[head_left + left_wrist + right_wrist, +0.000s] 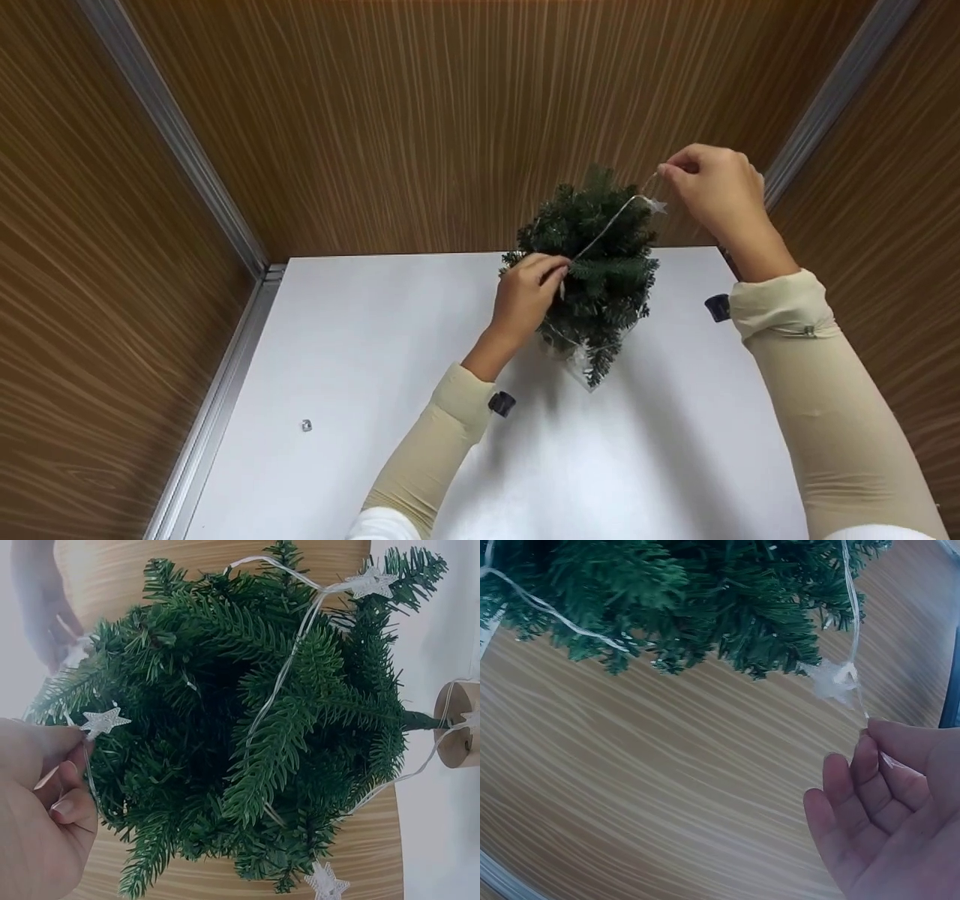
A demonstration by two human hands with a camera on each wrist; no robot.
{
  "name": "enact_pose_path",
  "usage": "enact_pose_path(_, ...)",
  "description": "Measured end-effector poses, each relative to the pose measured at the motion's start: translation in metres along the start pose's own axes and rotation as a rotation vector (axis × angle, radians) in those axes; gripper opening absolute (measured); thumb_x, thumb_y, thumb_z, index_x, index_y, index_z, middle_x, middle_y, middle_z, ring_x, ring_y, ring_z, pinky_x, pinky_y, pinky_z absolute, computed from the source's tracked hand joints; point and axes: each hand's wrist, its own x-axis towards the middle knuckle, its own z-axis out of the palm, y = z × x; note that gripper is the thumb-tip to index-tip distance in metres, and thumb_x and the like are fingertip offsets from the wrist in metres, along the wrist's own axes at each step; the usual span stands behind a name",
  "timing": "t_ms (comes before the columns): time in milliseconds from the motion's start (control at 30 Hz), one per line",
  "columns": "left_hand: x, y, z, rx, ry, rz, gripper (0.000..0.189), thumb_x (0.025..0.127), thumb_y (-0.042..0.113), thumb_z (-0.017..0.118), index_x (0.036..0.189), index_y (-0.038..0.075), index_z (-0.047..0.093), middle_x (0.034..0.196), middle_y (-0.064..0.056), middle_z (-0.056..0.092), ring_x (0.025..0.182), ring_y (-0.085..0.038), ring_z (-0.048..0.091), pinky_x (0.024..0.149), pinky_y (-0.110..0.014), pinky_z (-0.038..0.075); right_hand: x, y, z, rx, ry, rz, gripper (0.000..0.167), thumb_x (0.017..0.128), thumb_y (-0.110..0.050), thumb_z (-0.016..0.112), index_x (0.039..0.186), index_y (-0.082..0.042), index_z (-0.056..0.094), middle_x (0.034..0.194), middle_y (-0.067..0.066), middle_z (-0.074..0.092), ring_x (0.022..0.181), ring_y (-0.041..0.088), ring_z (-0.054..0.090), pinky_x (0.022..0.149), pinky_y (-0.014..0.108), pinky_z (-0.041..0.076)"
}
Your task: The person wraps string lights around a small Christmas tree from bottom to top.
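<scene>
Left wrist view: four stars [105, 721], one tree [247, 727].

A purpose-built recording booth rather than a lived-in room. A plain white table [375, 337] fills the lower frame, enclosed on three sides by wood-grain panels [450, 112] joined with aluminium corner strips [180, 142] at upper left and upper right. No household furnishings appear.

A white table [375, 337] sits in a corner of wood-grain walls. A small artificial fir tree [596, 277] stands on it near the back edge. A tiny metal piece [306, 425] lies toward the left edge, well apart.
</scene>
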Motion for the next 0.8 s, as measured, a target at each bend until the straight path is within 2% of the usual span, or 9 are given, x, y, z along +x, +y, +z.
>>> enact_pose_path(300, -0.001, 0.001, 0.002, -0.001, 0.011, 0.003, 0.019, 0.1, 0.021, 0.065, 0.112, 0.013, 0.077, 0.109, 0.001, 0.073, 0.097, -0.009, 0.069, 0.082, -0.022, 0.054, 0.014, -0.01, 0.012, -0.008, 0.006, -0.037, 0.035, 0.103, -0.039, 0.057, 0.117, -0.011, 0.073, 0.114, 0.016, 0.072, 0.103, 0.034, 0.063, 0.1, 0.061, 0.036)
enact_pose_path(633, -0.001, 0.003, 0.005, -0.037, -0.005, -0.015, 0.02, 0.101, 0.022, 0.064, 0.113, 0.012, 0.076, 0.11, 0.002, 0.073, 0.099, -0.009, 0.068, 0.085, -0.021, 0.053, 0.017, 0.012, 0.024, 0.055, -0.034, 0.035, 0.041, 0.101, -0.044, 0.058, 0.118, -0.009, 0.072, 0.118, 0.016, 0.071, 0.11, 0.033, 0.062, 0.103, 0.063, 0.034)
enact_pose_path(733, -0.001, 0.003, 0.005, -0.044, -0.006, -0.02, 0.02, 0.101, 0.021, 0.063, 0.113, 0.012, 0.076, 0.11, 0.002, 0.073, 0.099, -0.009, 0.068, 0.085, -0.02, 0.052, 0.015, 0.019, 0.024, 0.068, -0.025, 0.051, 0.044, 0.1, -0.047, 0.059, 0.117, -0.01, 0.073, 0.119, 0.016, 0.071, 0.109, 0.031, 0.062, 0.101, 0.061, 0.035)
enact_pose_path(800, 0.0, 0.003, 0.004, -0.049, -0.002, -0.021, 0.02, 0.101, 0.021, 0.063, 0.113, 0.012, 0.076, 0.11, 0.001, 0.073, 0.099, -0.009, 0.068, 0.085, -0.02, 0.052, 0.014, 0.023, 0.024, 0.07, -0.01, 0.06, 0.044, 0.1, -0.047, 0.059, 0.116, -0.01, 0.073, 0.117, 0.015, 0.072, 0.104, 0.029, 0.062, 0.095, 0.057, 0.038)
